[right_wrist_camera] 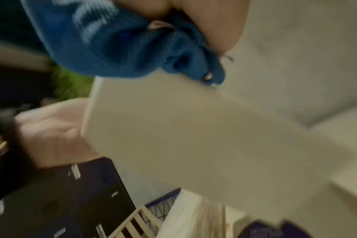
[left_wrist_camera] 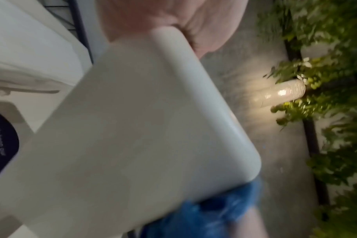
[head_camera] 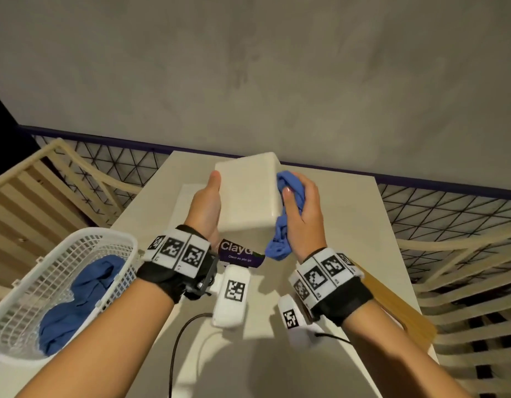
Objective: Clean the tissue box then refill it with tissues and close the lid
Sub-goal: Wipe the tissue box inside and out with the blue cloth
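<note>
My left hand [head_camera: 207, 205] grips a white tissue box [head_camera: 248, 193] by its left side and holds it in the air above a white table [head_camera: 349, 225]. My right hand [head_camera: 304, 214] clutches a bunched blue cloth [head_camera: 286, 222] and presses it against the box's right side. A purple tissue pack [head_camera: 240, 255] lies on the table below the box. A white basket [head_camera: 76, 262] with another blue cloth in it stands at my left.
</note>
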The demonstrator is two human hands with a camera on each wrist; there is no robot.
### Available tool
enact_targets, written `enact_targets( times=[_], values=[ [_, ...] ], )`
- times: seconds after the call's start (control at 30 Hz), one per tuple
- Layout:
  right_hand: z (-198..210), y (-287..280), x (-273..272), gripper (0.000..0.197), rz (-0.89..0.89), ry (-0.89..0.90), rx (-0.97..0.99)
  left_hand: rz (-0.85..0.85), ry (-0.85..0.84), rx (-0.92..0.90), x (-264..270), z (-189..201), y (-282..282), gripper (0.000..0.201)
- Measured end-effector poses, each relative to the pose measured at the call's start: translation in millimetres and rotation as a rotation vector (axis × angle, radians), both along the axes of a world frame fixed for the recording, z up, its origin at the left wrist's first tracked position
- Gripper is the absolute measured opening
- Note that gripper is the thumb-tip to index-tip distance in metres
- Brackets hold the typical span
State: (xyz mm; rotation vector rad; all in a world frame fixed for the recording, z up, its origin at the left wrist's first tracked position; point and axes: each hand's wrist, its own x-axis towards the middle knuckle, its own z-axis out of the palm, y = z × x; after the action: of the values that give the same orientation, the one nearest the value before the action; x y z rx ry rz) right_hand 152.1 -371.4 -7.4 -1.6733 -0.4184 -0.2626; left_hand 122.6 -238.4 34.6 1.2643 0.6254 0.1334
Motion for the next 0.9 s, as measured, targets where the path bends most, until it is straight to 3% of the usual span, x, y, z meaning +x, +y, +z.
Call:
enact_targets(
  times=[0.23, 0.43, 0.57, 0.7, 0.9],
  values=[
    [-51.0, -16.9, 33.8, 0.030, -0.110, 0.248, -0.122, -0.016, -0.094, -0.082, -10.6, 7.1, 23.3, 0.032],
    [-64.3, -19.8, 56.0, 0.032, -0.175, 0.517, -0.029, -0.034, -0.116, -0.053, -19.2, 16.0, 33.9, 0.030],
    [-62.1, -8.6, 50.8, 0.028, -0.200, 0.418, -0.001, -0.044, -0.088, 0.041, -21.5, 16.6, 31.7, 0.030],
    [-29.6, 4.1, 35.2, 0.026, -0.124, 0.347, 0.076, -0.105, -0.009, 0.125, -19.7, 9.0, 11.0, 0.035],
    [5.8, 5.9, 0.7, 0.020, -0.012, 0.296, 0.209, -0.057, 0.039, 0.167, -9.9, -10.4, 0.8, 0.038]
  ],
)
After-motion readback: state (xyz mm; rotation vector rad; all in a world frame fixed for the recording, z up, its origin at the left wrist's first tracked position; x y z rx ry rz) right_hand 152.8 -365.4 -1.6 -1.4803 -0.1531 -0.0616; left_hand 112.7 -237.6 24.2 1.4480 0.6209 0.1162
